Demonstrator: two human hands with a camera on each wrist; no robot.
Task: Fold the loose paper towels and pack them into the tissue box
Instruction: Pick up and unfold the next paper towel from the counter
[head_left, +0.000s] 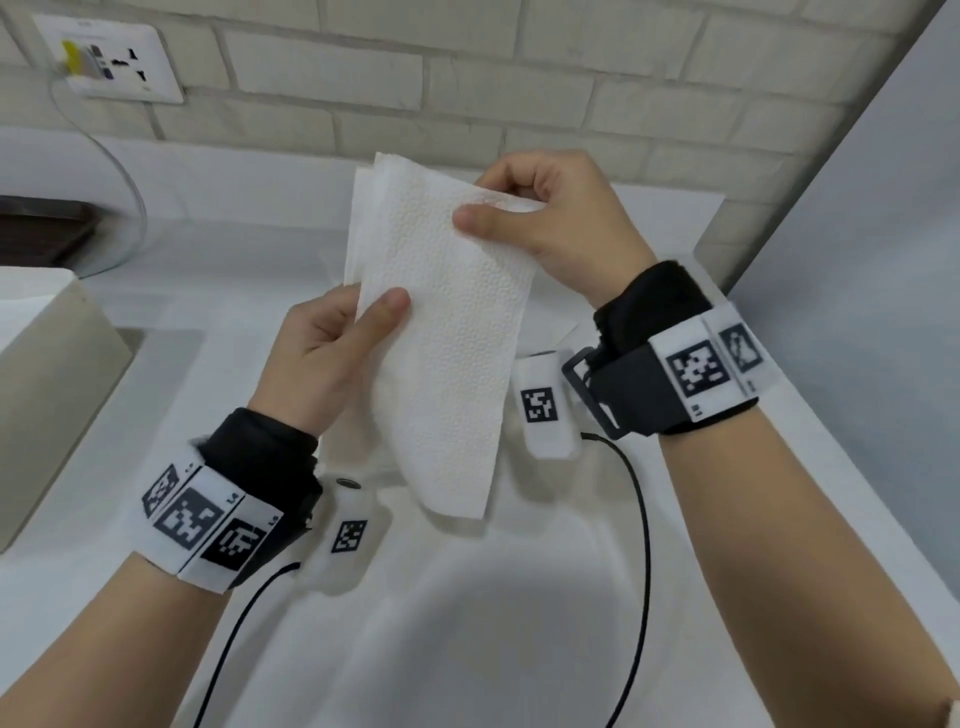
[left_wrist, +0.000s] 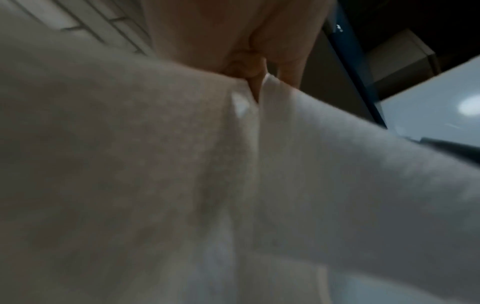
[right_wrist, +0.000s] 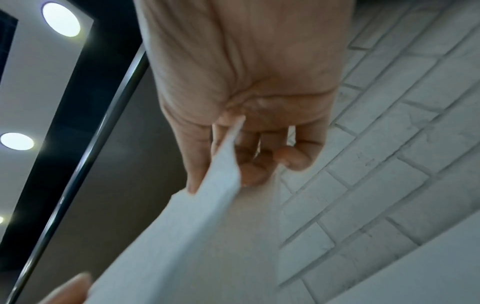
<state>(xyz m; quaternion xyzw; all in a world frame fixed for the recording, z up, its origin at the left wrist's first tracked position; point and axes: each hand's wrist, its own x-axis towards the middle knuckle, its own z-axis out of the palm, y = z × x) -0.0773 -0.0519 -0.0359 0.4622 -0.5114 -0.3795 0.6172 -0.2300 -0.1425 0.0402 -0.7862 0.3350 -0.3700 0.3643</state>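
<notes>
Between both hands (head_left: 332, 343), pinched paper towel (head_left: 447, 332)

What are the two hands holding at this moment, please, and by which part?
Both pinch one folded paper towel in the air: the left hand holds its left edge, the right hand its upper right corner.

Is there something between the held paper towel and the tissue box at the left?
Nothing visible. Left hand and right hand pinch the paper towel above the table; the tissue box stands left, with open space between.
</notes>
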